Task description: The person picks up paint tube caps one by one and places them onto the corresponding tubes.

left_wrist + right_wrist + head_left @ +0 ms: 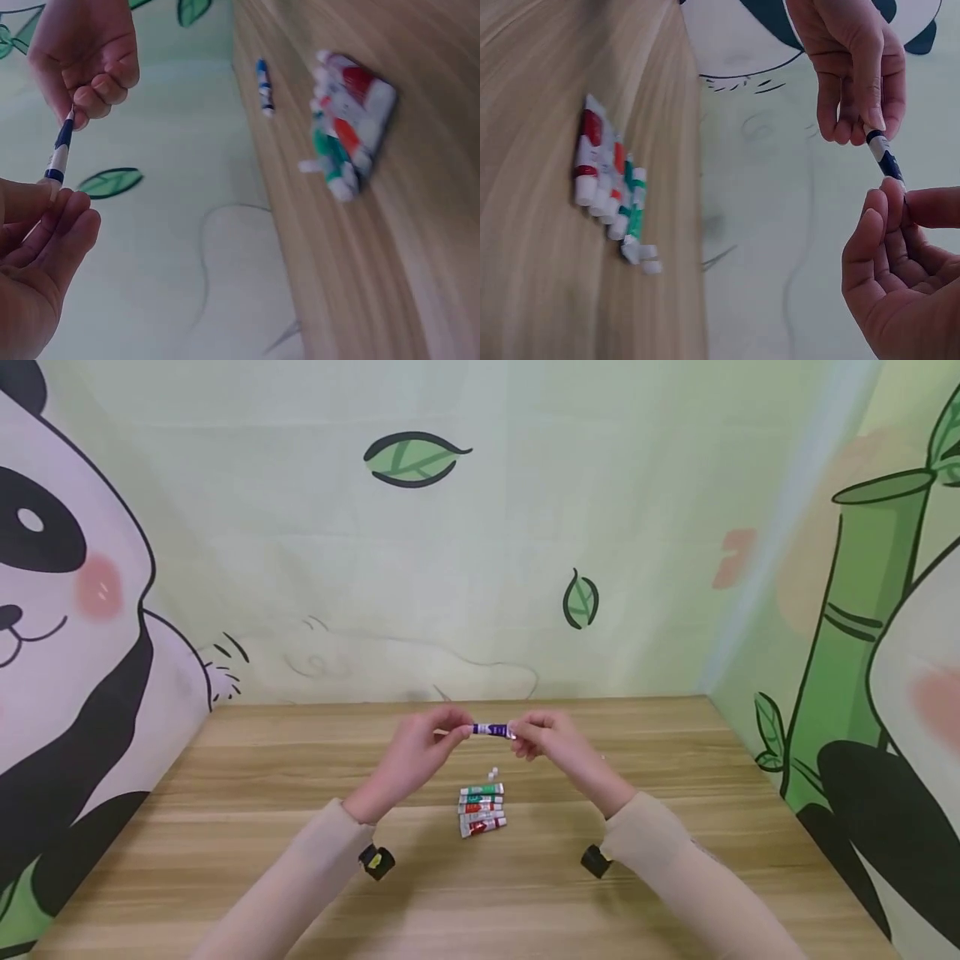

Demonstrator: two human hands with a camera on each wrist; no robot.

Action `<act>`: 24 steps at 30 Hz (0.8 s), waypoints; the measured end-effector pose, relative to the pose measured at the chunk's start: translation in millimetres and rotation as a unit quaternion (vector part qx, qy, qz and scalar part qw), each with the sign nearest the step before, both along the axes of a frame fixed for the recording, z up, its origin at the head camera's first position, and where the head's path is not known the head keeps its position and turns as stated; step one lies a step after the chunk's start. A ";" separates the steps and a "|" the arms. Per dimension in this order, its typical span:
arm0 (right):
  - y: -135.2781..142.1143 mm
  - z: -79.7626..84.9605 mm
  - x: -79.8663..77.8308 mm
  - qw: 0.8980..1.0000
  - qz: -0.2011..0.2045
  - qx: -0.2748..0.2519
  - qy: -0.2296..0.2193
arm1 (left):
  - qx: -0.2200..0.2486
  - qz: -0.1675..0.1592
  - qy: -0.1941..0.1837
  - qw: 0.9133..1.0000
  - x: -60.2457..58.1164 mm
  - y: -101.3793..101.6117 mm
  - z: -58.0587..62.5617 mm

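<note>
Both hands hold a small dark-blue and white paint tube [492, 730] up above the far part of the table. My left hand [423, 752] pinches one end between thumb and fingertips, beside a dark band. At the other end, which narrows in the left wrist view, the thumb and fingers of my right hand [551, 739] pinch it. Nearer me on the table lies a row of several tubes [482, 810] in green, red, orange and white. Two small white caps [492, 772] sit just beyond the row.
Another blue and white tube [265, 88] lies apart on the wooden table [262, 827], mostly hidden by the right arm in the head view. A printed cloth [300, 527] with pandas, leaves and bamboo stands around the table's back and sides. Each wrist carries a small black camera [377, 862].
</note>
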State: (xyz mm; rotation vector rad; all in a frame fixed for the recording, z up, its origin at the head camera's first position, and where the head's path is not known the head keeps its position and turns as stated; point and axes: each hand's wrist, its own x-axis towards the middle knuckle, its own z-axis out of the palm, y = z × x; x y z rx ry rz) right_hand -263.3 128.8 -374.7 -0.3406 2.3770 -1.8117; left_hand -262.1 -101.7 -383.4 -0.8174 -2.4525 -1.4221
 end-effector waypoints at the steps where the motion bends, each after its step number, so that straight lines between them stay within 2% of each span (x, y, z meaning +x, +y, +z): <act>1: -0.8 -5.5 -3.9 1.000 -0.002 0.001 -0.012 | -0.006 0.000 -0.003 1.000 -3.5 -0.1 -5.2; 7: -4.1 -39.3 -24.1 0.997 -0.013 0.039 -0.062 | -0.040 -0.005 -0.047 0.998 -22.9 -1.2 -39.6; 11: -3.2 -59.3 -35.3 0.994 -0.010 0.076 -0.082 | -0.072 -0.010 -0.074 0.995 -33.9 -1.9 -57.1; 15: -2.6 -71.1 -41.4 0.989 0.016 0.132 -0.072 | -0.095 -0.003 -0.106 0.990 -40.0 -4.2 -67.6; 18: -3.0 -77.1 -44.4 0.983 0.033 0.167 -0.066 | -0.093 -0.007 -0.132 0.987 -41.5 -5.8 -73.0; 24: -4.3 -83.0 -46.4 0.977 0.046 0.192 -0.079 | -0.100 -0.019 -0.138 0.985 -44.2 -6.4 -83.6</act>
